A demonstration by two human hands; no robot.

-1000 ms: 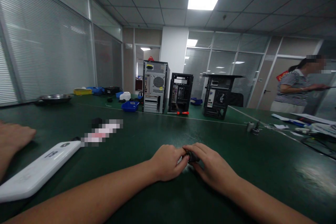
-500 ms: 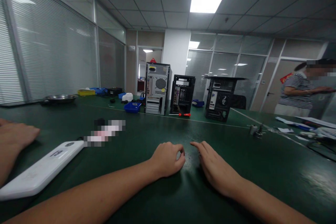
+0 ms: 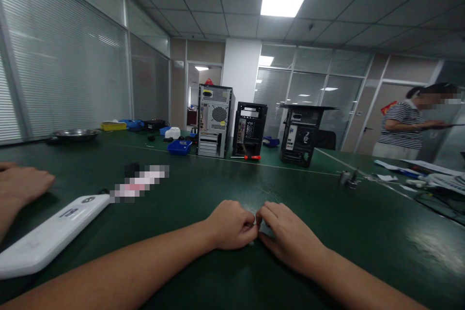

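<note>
Your left hand (image 3: 230,225) and right hand (image 3: 288,237) rest knuckles-up on the green bench (image 3: 363,232), meeting just in front of you. Your left fingers (image 3: 250,226) are curled into a loose fist and your right fingers (image 3: 267,215) are bent inward, so the tips of both hands touch at one spot. Whatever sits at that meeting point is hidden under the fingertips, so you cannot tell from here whether they pinch a small part or only press together. Both hands are equally near that spot; neither has to reach. Taking your joined hands as the landmark, a long white flat panel (image 3: 51,235) lies well to their left, its long axis running from near-left toward the far-right. Another person's hand (image 3: 23,186) rests on the bench beyond that panel's near end. Further out and to the right of your hands, a small cluster of metal parts (image 3: 348,179) stands on the bench. Far beyond your hands, three computer cases (image 3: 250,128) stand upright in a row, a red-handled screwdriver (image 3: 252,157) lying before them and a blue tray (image 3: 179,147) to their left. At far right a person in a striped shirt (image 3: 403,123) stands.
</note>
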